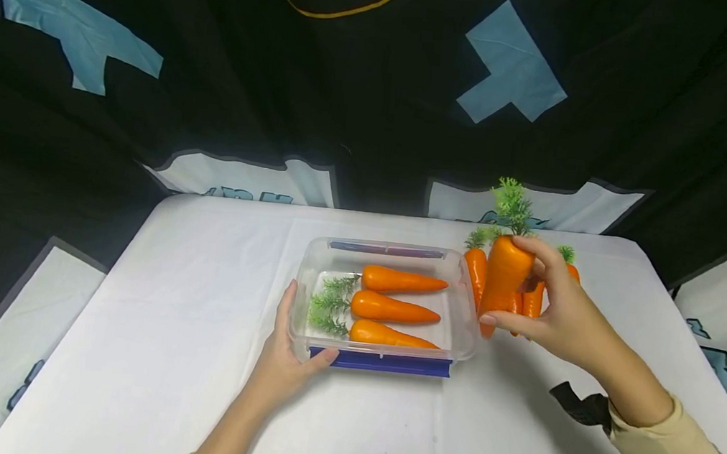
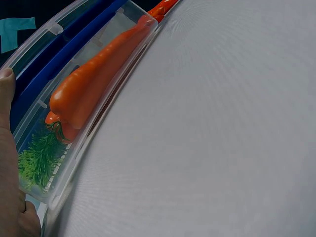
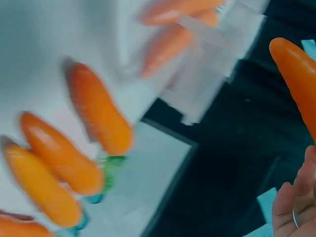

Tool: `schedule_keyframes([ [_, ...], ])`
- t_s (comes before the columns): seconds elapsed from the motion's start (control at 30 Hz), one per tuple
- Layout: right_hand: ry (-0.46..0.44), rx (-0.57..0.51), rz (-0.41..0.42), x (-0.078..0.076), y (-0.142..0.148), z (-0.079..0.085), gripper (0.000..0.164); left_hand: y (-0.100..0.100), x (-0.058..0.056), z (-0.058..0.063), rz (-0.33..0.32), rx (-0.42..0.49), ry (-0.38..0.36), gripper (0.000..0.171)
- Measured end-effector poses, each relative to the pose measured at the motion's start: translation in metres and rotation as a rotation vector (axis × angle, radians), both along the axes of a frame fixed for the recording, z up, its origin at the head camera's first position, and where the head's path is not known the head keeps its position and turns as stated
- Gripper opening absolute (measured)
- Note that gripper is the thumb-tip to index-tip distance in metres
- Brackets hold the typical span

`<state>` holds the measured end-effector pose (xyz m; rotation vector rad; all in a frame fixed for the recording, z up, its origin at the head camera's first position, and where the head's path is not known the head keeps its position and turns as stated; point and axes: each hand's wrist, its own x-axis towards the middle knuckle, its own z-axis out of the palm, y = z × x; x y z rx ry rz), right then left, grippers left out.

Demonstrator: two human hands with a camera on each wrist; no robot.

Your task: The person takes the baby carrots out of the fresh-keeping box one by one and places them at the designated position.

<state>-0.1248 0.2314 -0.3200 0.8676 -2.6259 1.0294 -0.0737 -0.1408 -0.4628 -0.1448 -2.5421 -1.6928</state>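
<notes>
A clear plastic box [image 1: 464,337] with blue clips sits mid-table, and three orange carrots [image 1: 398,307] with green tops lie side by side in it, tips to the right. My left hand [image 1: 283,364] grips the box's left front corner, thumb over the rim near the blue clip [image 1: 384,362]. Right of the box, my right hand [image 1: 566,313] holds another carrot [image 1: 504,272] between thumb and fingers, its leafy top up and its tip down. Behind that hand several more carrots [image 1: 475,266] lie on the table, partly hidden. In the right wrist view the held carrot [image 3: 301,89] shows at the right edge.
The white-covered table [image 1: 151,353] ends at a dark curtain [image 1: 375,98] with pale blue and white patches. A black strap [image 1: 581,405] hangs from the right wrist.
</notes>
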Motion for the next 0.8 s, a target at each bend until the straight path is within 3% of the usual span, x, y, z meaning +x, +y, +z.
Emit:
schedule_keyframes([
  [0.13,0.024,0.026,-0.033,0.013,0.015,-0.017,0.115,0.001,0.0,0.0,-0.002,-0.003,0.004,0.116],
  [0.37,-0.067,0.024,-0.06,0.032,0.024,-0.046,0.108,0.001,0.0,0.0,0.006,-0.009,0.006,0.117],
  [0.8,-0.152,0.129,-0.094,0.041,0.026,-0.076,0.096,0.0,-0.001,0.0,0.0,-0.003,0.004,0.117],
])
